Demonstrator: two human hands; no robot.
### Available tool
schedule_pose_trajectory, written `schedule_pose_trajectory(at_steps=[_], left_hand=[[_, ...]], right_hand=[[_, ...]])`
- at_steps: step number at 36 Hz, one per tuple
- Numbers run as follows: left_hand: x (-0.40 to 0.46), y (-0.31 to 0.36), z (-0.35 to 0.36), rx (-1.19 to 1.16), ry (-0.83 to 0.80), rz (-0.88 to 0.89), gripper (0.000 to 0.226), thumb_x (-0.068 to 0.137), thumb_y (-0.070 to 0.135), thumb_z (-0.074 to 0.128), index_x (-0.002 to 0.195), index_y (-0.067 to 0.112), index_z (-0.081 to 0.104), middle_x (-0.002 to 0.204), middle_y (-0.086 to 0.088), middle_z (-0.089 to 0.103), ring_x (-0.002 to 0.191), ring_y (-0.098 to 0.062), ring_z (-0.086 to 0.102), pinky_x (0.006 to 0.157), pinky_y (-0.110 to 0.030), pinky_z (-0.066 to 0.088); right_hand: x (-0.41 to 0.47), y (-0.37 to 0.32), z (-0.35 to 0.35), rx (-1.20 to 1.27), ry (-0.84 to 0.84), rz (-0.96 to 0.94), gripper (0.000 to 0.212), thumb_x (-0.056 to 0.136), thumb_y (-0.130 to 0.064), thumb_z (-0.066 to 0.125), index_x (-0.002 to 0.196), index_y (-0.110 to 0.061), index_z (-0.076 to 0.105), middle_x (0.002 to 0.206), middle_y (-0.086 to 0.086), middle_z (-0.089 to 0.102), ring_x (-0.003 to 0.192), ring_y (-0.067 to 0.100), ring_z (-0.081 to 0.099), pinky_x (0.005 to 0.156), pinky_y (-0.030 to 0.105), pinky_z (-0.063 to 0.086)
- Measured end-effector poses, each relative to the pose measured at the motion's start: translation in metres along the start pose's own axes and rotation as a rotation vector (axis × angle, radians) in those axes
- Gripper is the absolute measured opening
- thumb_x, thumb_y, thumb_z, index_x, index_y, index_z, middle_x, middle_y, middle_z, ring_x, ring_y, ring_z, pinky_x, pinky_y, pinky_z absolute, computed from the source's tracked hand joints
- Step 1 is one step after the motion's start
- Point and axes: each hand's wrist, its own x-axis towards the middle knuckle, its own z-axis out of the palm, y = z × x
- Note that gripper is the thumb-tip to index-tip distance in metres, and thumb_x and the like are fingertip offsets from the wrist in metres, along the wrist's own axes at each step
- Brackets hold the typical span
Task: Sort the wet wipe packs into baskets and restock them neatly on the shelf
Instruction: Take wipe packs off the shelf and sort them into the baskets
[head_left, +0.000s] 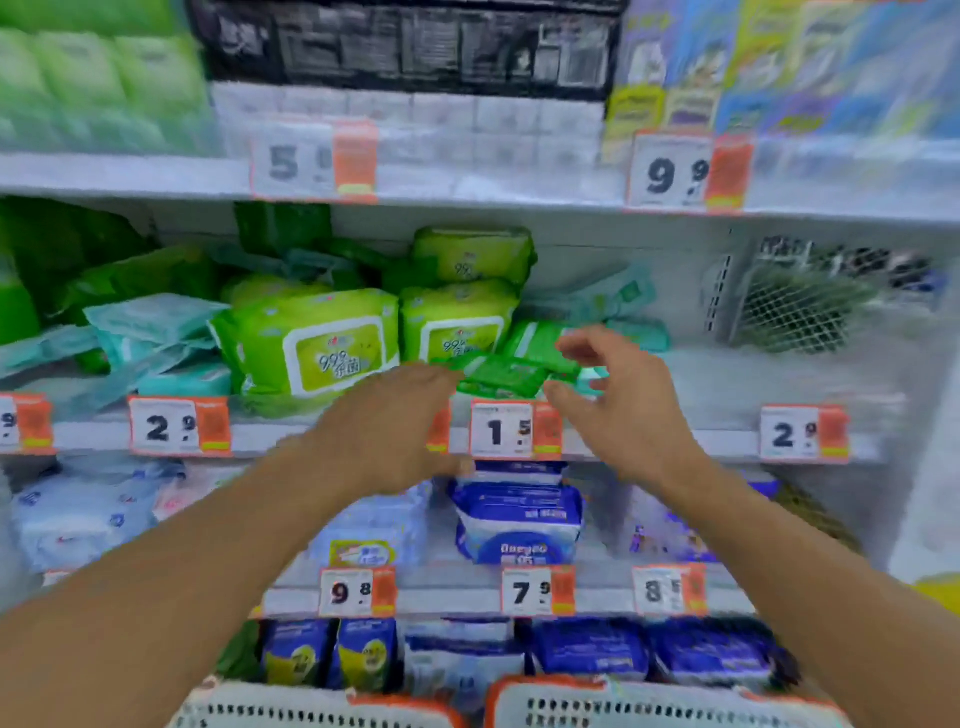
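On the middle shelf (727, 441), just behind the price rail, both hands reach toward a small heap of dark green wet wipe packs (506, 371) lying flat and slightly askew beside the taller lime-green packs (311, 343). The left hand (395, 415) comes in palm down with its fingers extended and loosely spread, their tips at the near edge of the flat packs; motion blur hides whether they actually touch. The right hand (618, 384) hovers on the other side, fingers wide and gently curved, thumb apart, holding nothing.

The step in hand looks like gathering these small packs for sorting. To do it well, the two hands should close in from both sides together, squaring the loose packs into one stack before lifting (they are thin and slippery, so a one-sided pinch would likely fan them out). Keeping the lift low and clear of the lime-green packs matters, since that pile leans and a nudge could tip the top one forward off the shelf.

Two white baskets with orange rims (665, 701) wait below at the bottom of the view, so the carry is short and straight down.
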Motion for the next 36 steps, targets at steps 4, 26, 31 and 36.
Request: schedule_pose_trajectory(at_steps=[4, 26, 31, 36], left_hand=[[0.069, -0.007, 0.018, 0.105, -0.270, -0.018, 0.061, 0.081, 0.063, 0.067, 0.123, 0.021, 0.056, 0.128, -0.005, 0.062, 0.117, -0.026, 0.056, 0.091, -0.031, 0.046], [0.096, -0.010, 0.026, 0.119, -0.243, -0.031, 0.064, 0.070, 0.068, 0.074, 0.122, 0.034, 0.063, 0.110, 0.005, 0.067, 0.101, -0.021, 0.059, 0.076, -0.029, 0.041], [0.085, -0.003, 0.012, -0.121, -0.340, -0.188, 0.090, 0.067, 0.080, 0.063, 0.142, 0.033, 0.046, 0.142, 0.009, 0.054, 0.127, -0.016, 0.051, 0.098, -0.026, 0.041], [0.065, 0.032, -0.013, -1.323, 0.005, -0.281, 0.077, 0.047, 0.080, 0.079, 0.107, 0.034, 0.063, 0.106, 0.017, 0.072, 0.106, -0.008, 0.066, 0.101, -0.036, 0.046]], right_hand=[[0.046, 0.040, -0.011, -0.286, -0.206, 0.204, 0.059, 0.075, -0.037, 0.083, 0.124, -0.015, 0.060, 0.120, 0.010, 0.067, 0.113, 0.028, 0.061, 0.087, 0.031, 0.045], [0.122, 0.057, 0.045, -0.537, -0.074, 0.109, 0.023, 0.075, -0.024, 0.074, 0.092, -0.012, 0.063, 0.099, 0.013, 0.069, 0.096, 0.034, 0.067, 0.075, 0.033, 0.050], [0.067, 0.043, 0.032, -0.333, 0.028, -0.190, 0.032, 0.092, -0.021, 0.067, 0.118, -0.006, 0.055, 0.113, 0.014, 0.053, 0.099, 0.034, 0.058, 0.080, 0.040, 0.047], [0.024, 0.022, 0.028, 0.081, -0.245, -0.304, 0.045, 0.093, -0.006, 0.064, 0.135, -0.005, 0.048, 0.124, 0.010, 0.050, 0.111, 0.016, 0.051, 0.098, 0.030, 0.044]])
